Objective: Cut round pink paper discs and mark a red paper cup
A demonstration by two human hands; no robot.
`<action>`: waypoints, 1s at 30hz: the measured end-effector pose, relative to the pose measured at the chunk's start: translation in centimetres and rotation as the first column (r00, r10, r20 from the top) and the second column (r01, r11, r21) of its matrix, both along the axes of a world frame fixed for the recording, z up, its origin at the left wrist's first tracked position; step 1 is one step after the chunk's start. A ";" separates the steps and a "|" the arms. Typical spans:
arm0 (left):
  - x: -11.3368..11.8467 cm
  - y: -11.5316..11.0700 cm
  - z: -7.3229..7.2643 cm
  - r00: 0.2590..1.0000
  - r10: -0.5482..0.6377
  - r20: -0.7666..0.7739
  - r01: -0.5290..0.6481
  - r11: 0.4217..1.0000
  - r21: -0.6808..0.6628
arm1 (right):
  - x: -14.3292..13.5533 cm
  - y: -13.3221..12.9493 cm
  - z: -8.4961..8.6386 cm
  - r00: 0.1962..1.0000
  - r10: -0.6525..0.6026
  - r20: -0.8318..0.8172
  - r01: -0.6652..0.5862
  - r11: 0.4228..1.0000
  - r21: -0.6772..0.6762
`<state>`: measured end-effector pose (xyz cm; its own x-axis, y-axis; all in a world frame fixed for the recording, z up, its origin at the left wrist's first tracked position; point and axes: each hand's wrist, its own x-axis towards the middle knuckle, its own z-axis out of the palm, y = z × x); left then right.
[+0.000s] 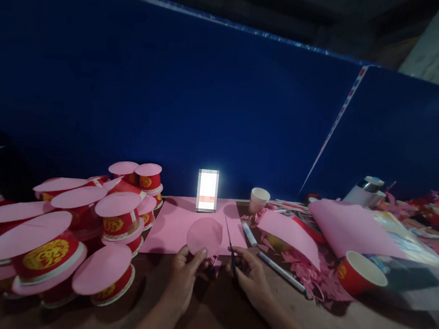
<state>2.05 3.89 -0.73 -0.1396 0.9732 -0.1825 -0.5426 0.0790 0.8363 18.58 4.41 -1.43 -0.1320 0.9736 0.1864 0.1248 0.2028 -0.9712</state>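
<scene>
To trim cleanly, we should, in our judgement, turn the pink disc (204,236) into the blades and keep our thumb clear of the cut. Our left grip (187,270) pinches its near rim; our right grip (249,272) is closed around the scissors (231,245), just beside it. The disc is held above the worktop (209,320), in front of the far edge, its broad face towards us; being round, it shows no clear long axis. The scissors' long axis runs away from us, tips towards the far edge, leaning slightly left.
</scene>
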 end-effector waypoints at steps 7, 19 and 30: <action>0.0 0.1 0.2 0.999 0.037 0.030 -0.036 0.999 -0.027 | 0.0 -0.1 -0.2 1.000 0.015 -0.018 -0.016 1.000 -0.018; 0.0 -0.1 0.3 0.999 0.048 0.023 -0.048 0.998 -0.028 | -0.1 -0.2 0.2 0.999 0.009 -0.034 -0.010 1.000 -0.022; 0.0 -0.1 0.5 0.997 0.028 0.067 -0.027 0.999 -0.026 | -0.1 -0.2 0.2 1.000 0.013 -0.028 -0.013 1.000 -0.013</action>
